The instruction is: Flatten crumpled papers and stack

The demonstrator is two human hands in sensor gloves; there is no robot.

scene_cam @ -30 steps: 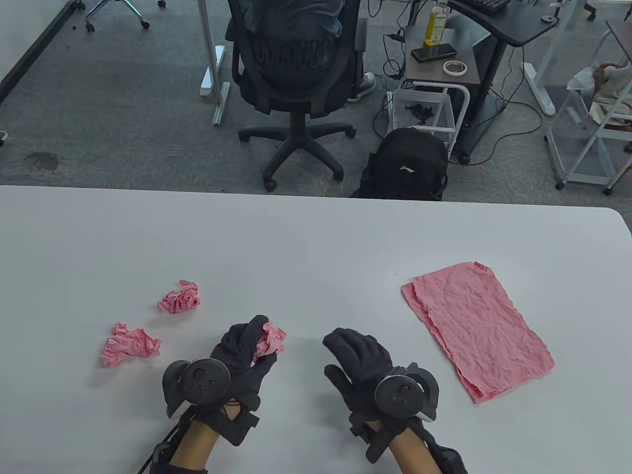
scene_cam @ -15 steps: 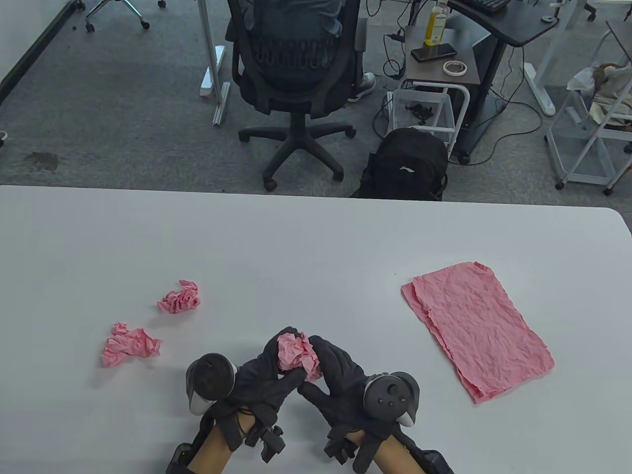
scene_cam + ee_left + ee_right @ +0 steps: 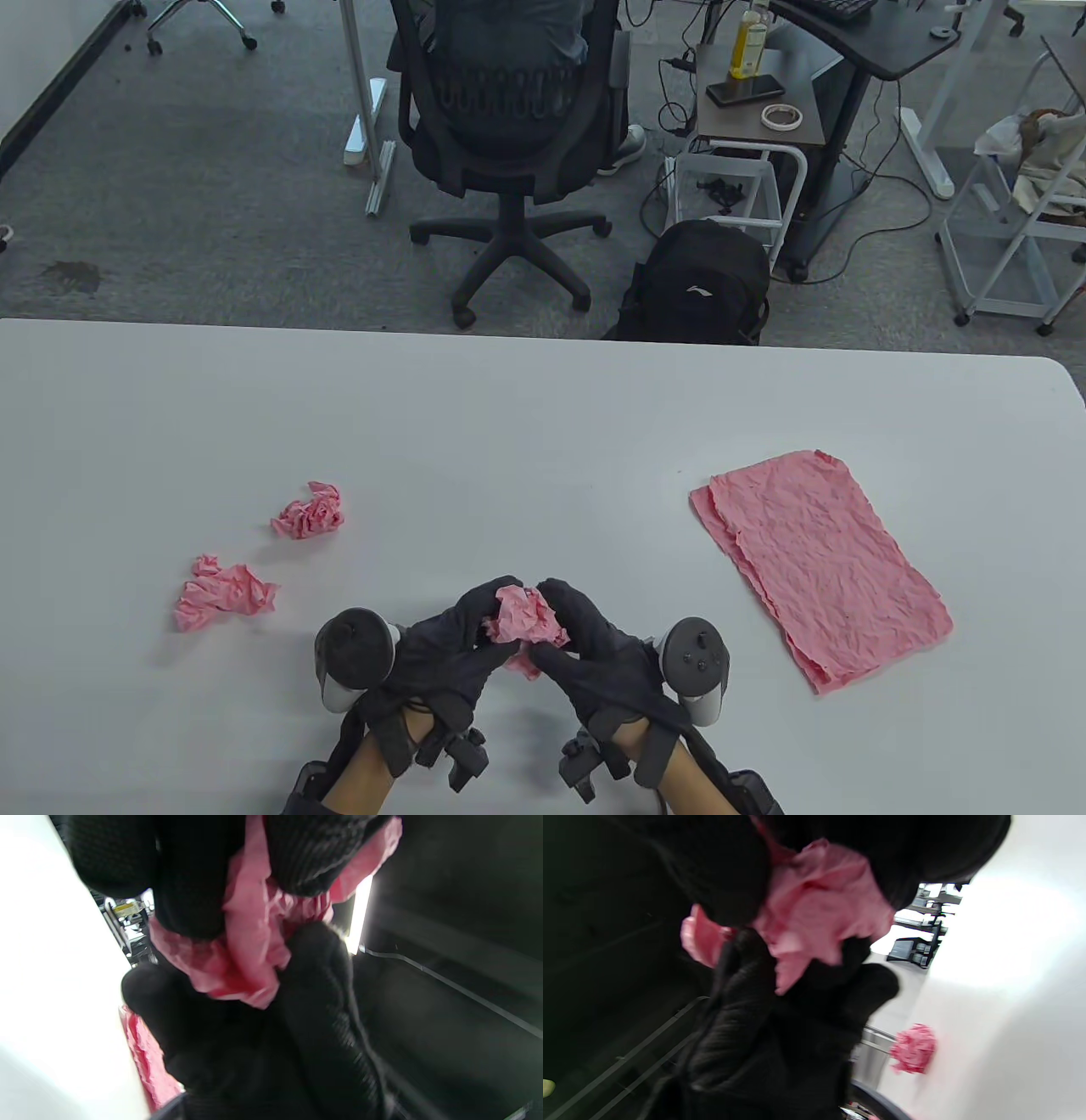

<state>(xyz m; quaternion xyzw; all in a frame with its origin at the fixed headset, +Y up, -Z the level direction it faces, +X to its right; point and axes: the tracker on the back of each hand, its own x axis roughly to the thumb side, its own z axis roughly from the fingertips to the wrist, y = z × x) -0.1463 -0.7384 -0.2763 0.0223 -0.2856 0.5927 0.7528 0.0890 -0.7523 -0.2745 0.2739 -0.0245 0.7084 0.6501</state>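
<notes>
Hands first: left hand (image 3: 450,645) & right hand (image 3: 594,654) both pinch one crumpled pink paper ball (image 3: 524,620), held between them near the front edge of the white table (image 3: 509,424). Fingers curl narrow round it. Paper looks light, thin, tear-prone, so prob. best taken by loose outer edges & eased apart. Two more crumpled pink wads (image 3: 310,511) (image 3: 222,592) lie left; flattened pink sheet stack (image 3: 827,564) well apart, right.
</notes>
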